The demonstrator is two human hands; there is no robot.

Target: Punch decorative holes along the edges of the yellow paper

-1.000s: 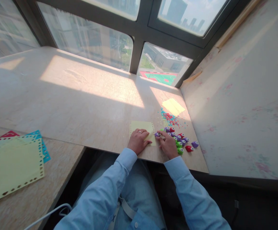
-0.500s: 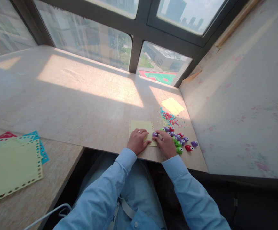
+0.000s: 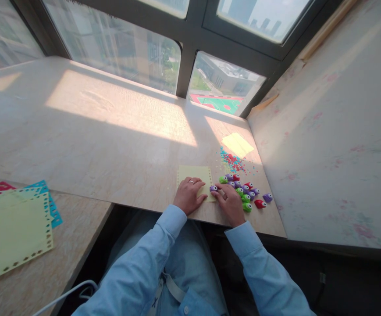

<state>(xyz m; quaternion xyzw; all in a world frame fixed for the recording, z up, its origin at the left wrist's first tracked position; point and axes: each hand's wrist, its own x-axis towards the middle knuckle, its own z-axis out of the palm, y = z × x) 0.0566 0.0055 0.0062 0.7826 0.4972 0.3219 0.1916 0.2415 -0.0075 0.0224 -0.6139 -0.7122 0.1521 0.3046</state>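
Observation:
A pale yellow sheet of paper [image 3: 195, 172] lies near the front edge of the ledge, with small holes punched along its left, top and right edges. My left hand [image 3: 190, 196] rests on it with thumb and fingers apart, pressing on its surface. At the sheet's right edge, my right hand [image 3: 229, 202] pinches a purple craft punch [image 3: 213, 188] between thumb and fingers. Whether the sheet's edge is inside the punch's slot, I cannot tell. Just right of that hand stand several green, purple and red punches, among them a green punch [image 3: 247, 207] and a red punch [image 3: 260, 204].
Red, blue and yellow confetti [image 3: 234, 162] is scattered behind the punches, beside a stack of yellow paper [image 3: 238, 145]. Larger punched sheets [image 3: 16, 232] lie at the far left. A papered wall [image 3: 325, 153] bounds the right, windows the back. A white cable [image 3: 65, 296] hangs low left.
My right hand and the purple punch have shifted slightly downward along the sheet's right edge. My left hand stays on the paper. The view has tilted a little.

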